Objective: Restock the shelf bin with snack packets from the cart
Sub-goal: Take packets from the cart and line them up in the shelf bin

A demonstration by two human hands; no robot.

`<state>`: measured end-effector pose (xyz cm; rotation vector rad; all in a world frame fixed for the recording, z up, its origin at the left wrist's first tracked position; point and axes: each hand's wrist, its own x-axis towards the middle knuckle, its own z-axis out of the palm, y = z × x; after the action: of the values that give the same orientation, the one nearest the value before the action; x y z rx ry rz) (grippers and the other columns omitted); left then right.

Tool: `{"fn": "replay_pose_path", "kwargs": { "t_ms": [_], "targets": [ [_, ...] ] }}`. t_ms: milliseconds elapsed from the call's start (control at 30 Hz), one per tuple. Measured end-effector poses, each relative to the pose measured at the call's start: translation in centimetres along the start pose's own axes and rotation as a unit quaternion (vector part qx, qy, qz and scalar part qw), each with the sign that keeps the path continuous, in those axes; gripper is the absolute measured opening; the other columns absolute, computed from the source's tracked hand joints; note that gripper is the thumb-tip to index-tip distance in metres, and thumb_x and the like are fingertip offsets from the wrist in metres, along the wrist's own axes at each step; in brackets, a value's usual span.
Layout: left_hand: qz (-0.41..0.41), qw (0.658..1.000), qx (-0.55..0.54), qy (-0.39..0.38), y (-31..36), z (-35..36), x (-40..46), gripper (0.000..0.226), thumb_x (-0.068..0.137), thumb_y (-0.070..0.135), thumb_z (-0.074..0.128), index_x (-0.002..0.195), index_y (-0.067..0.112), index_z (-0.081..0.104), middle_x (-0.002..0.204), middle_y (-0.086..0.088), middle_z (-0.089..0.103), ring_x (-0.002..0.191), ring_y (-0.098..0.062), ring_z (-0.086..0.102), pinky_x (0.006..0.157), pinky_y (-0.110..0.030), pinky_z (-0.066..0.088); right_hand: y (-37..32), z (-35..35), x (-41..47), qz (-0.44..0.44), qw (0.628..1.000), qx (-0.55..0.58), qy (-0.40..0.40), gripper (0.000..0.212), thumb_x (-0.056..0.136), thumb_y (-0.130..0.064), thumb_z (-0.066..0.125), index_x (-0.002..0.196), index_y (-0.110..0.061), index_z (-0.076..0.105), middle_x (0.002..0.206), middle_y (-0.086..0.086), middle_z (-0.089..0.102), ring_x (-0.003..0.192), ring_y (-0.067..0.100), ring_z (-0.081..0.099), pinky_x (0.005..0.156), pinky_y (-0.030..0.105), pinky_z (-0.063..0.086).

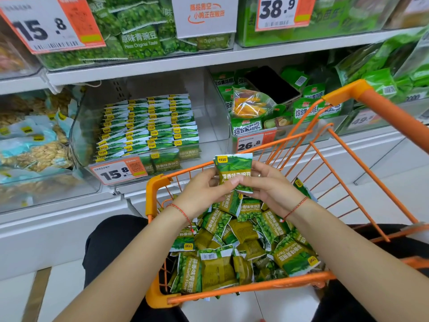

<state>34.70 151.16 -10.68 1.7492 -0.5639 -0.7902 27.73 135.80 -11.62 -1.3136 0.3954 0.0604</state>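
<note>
My left hand: fingers curled, pinching the packet.
My right hand: pinching its right edge.
Packet: upright, long axis vertical, above cart.

Black phone atop mixed-vegetable crisp bags; twisted-pastry packets in the left bin.

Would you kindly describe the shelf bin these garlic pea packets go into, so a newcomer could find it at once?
Start at the orange cart; just beyond its front left corner sits a clear bin tagged 15.8. Unlike its heaped neighbours, it holds green packets in neat upright rows.
</note>
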Motion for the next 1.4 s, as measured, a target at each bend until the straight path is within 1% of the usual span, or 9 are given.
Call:
{"fn": "replay_pose_path", "kwargs": {
  "t_ms": [200,367,500,667,767,867,967,1233,1400],
  "targets": [
    [0.036,0.998,0.038,0.041,-0.7,-1.4,0.1,0.036,0.084,0.022,0.071,0.117,0.023,0.059,0.115,0.002,0.066,0.114,-0.016,0.058,0.101,-0.035,0.045,-1.0,0.3,-0.8,-0.046,0.997,-0.066,-0.016,0.042,0.07,-0.024,0.068,0.111,-0.016,0.063,0.11,0.004,0.07,0.101,0.012,0.066,0.091,0.023,0.05],
    [0.069,0.994,0.078,0.041,-0.5,-3.5,0.0,0.039,0.079,0.022,0.076,0.115,0.023,0.059,0.113,0.011,0.065,0.111,-0.005,0.057,0.09,-0.007,0.04,-2.9,1.3,0.1,-0.124,0.962,-0.24,-0.029,0.046,0.063,-0.026,0.077,0.107,-0.02,0.063,0.102,0.001,0.069,0.092,0.01,0.066,0.08,0.022,0.053],
    [0.091,0.985,0.123,0.082,-0.3,-4.7,0.0,0.04,0.075,0.028,0.079,0.11,0.032,0.06,0.113,0.013,0.064,0.112,-0.008,0.057,0.102,-0.034,0.044,-5.5,2.8,1.4,-0.131,0.913,-0.375,-0.092,0.03,0.071,-0.022,0.08,0.097,-0.025,0.064,0.093,-0.003,0.067,0.086,0.008,0.064,0.074,0.016,0.051],
    [0.089,0.98,0.164,0.074,0.7,-8.6,0.0,0.065,0.079,0.03,0.075,0.135,0.025,0.043,0.121,0.011,0.053,0.115,-0.005,0.049,0.098,-0.023,0.039,-9.0,4.5,4.4,-0.158,0.87,-0.459,-0.087,0.02,0.076,-0.021,0.077,0.087,-0.03,0.062,0.09,-0.005,0.067,0.086,0.01,0.064,0.078,0.023,0.048],
    [0.053,0.931,0.298,0.206,-0.5,-12.7,1.8,0.041,0.098,0.034,0.046,0.135,0.018,0.046,0.124,-0.002,0.059,0.113,-0.021,0.054,0.091,-0.032,0.043,-10.8,5.3,7.2,-0.186,0.844,-0.501,-0.039,0.016,0.08,-0.023,0.074,0.09,-0.025,0.06,0.086,-0.01,0.061,0.076,-0.002,0.056,0.07,0.02,0.043],
    [0.051,0.869,0.43,0.238,-2.1,-14.3,3.2,0.045,0.102,0.041,0.026,0.119,0.015,0.058,0.095,-0.011,0.066,0.095,-0.032,0.057,0.075,-0.037,0.042,-11.5,6.1,10.7,-0.164,0.822,-0.544,-0.037,0.023,0.081,-0.025,0.074,0.098,-0.015,0.064,0.093,0.002,0.065,0.086,0.013,0.06,0.079,0.028,0.046],
    [0.048,0.835,0.503,0.217,-2.6,-14.3,3.6,0.052,0.1,0.05,0.02,0.117,0.019,0.059,0.095,-0.008,0.065,0.099,-0.029,0.054,0.08,-0.037,0.034,-11.1,7.2,13.7,-0.117,0.79,-0.597,-0.079,0.026,0.082,-0.026,0.073,0.101,-0.011,0.065,0.1,0.009,0.065,0.091,0.024,0.06,0.079,0.033,0.045],
    [0.007,0.815,0.528,0.239,-3.0,-13.8,4.1,0.054,0.1,0.052,0.02,0.12,0.016,0.055,0.111,-0.009,0.063,0.11,-0.028,0.05,0.084,-0.036,0.036,-12.2,7.7,19.9,0.095,0.799,-0.573,-0.157,0.053,0.084,-0.015,0.069,0.133,-0.007,0.05,0.129,0.004,0.056,0.109,0.016,0.057,0.076,0.019,0.052],
    [0.012,0.812,0.526,0.255,-3.5,-13.8,4.3,0.055,0.1,0.052,0.02,0.124,0.015,0.054,0.115,-0.008,0.062,0.113,-0.027,0.05,0.085,-0.036,0.038,-10.5,7.5,21.4,0.164,0.751,-0.613,-0.182,0.078,0.079,-0.017,0.074,0.147,-0.014,0.035,0.155,0.0,0.027,0.126,0.023,0.049,0.099,0.03,0.047]
  ]
}}
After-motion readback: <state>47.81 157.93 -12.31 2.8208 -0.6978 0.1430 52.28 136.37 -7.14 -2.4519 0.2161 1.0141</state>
